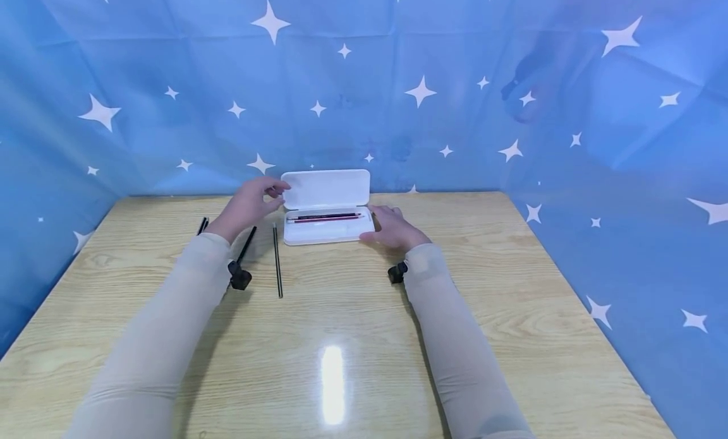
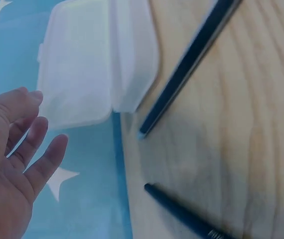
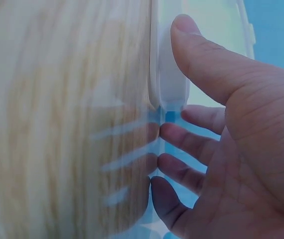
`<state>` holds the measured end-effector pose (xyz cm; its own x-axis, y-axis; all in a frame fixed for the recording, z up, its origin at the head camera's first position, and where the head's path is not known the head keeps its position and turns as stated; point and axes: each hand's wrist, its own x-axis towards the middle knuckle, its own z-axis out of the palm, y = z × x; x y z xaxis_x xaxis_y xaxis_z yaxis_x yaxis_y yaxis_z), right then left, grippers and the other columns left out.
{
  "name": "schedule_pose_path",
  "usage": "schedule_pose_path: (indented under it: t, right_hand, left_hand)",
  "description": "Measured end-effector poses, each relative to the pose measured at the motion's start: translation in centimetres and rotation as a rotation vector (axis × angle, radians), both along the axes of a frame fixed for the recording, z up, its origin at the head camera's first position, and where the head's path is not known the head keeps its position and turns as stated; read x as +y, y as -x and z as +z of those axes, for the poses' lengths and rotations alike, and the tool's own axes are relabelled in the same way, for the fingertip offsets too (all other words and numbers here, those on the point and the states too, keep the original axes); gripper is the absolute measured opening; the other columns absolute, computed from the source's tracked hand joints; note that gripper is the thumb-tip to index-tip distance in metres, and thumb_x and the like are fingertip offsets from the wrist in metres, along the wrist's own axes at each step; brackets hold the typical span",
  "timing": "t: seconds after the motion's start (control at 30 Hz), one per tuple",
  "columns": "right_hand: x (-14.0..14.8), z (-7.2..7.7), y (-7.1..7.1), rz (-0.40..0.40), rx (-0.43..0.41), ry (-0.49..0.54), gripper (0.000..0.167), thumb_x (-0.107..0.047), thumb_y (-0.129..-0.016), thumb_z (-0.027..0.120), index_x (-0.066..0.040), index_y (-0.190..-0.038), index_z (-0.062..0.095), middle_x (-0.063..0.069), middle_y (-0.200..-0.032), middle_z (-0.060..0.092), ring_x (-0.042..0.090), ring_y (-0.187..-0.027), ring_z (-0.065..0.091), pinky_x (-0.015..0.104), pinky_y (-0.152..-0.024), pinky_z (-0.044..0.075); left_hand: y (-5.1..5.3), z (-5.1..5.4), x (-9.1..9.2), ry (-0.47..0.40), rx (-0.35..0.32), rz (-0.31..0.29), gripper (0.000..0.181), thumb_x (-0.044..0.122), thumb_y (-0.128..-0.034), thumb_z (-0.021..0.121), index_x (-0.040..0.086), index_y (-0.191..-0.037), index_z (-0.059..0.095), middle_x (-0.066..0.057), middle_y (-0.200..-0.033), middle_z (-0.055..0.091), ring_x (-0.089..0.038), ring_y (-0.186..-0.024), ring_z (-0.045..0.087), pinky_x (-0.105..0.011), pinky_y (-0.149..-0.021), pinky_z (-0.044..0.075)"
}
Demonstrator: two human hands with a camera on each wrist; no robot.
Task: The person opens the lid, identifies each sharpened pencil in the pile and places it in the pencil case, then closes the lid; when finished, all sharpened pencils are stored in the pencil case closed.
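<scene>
The open case (image 1: 328,233) lies between the left hand (image 1: 249,204), fingers loose beside its lid (image 1: 330,189), and the right hand (image 1: 394,228), fingers relaxed at its end; an uneven nudge could spill its pencils (image 1: 325,218).

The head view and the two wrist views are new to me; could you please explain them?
There is no robot, just a person's bare left hand and right hand. The head view looks forward and down from the head; each wrist view comes from a black camera on that wrist. On the wooden table lies an open white case with pencils inside; dark pencils lie to its left. The left hand is at the left edge of the raised lid, the right hand at the case's right end. Neither clearly grips anything; light contact is hard to judge.
</scene>
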<state>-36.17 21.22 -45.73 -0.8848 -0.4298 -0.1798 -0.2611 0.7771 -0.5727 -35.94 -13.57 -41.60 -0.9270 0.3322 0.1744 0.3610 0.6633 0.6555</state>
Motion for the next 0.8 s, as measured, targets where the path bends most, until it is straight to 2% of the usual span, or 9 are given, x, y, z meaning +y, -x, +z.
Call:
schedule_pose_path:
  t: [0.3, 0.53, 0.67, 0.8]
  right_hand:
    - [-0.2, 0.0, 0.0, -0.004, -0.008, 0.01, 0.084, -0.042, -0.098, 0.068, -0.018, -0.163, 0.022, 0.009, -0.166, 0.023, 0.035, -0.152, 0.01, 0.057, -0.119, 0.023]
    - [0.0, -0.2, 0.3, -0.007, -0.016, -0.009, 0.08, -0.042, -0.098, 0.066, -0.021, -0.163, 0.023, 0.007, -0.165, 0.025, 0.033, -0.149, 0.015, 0.056, -0.118, 0.025]
    - [0.1, -0.1, 0.1, -0.003, -0.004, 0.003, 0.081, -0.041, -0.098, 0.067, -0.018, -0.163, 0.024, 0.009, -0.164, 0.026, 0.035, -0.15, 0.015, 0.057, -0.118, 0.025]
    - [0.1, 0.0, 0.1, 0.001, 0.002, 0.005, 0.082, -0.04, -0.098, 0.067, -0.016, -0.163, 0.023, 0.01, -0.165, 0.025, 0.035, -0.15, 0.014, 0.057, -0.119, 0.024]
  left_hand:
    - [-0.8, -0.2, -3.3, -0.072, 0.082, 0.084, 0.034, 0.002, -0.0978, 0.065, 0.0, -0.132, 0.062, -0.02, -0.129, 0.061, -0.038, -0.113, 0.06, -0.056, -0.091, 0.05]
    - [-1.9, -0.2, -5.1, -0.078, 0.066, 0.132, 0.035, 0.007, -0.1, 0.063, 0.002, -0.135, 0.062, -0.02, -0.132, 0.058, -0.037, -0.115, 0.06, -0.049, -0.081, 0.051]
    - [-2.5, -0.2, -6.3, -0.056, 0.056, 0.149, 0.037, 0.011, -0.1012, 0.063, 0.007, -0.138, 0.061, -0.018, -0.133, 0.058, -0.035, -0.115, 0.059, -0.04, -0.072, 0.049]
    - [-3.3, -0.1, -7.6, -0.037, 0.03, 0.176, 0.04, 0.017, -0.1033, 0.06, 0.009, -0.142, 0.058, -0.018, -0.135, 0.057, -0.035, -0.118, 0.057, -0.034, -0.069, 0.05]
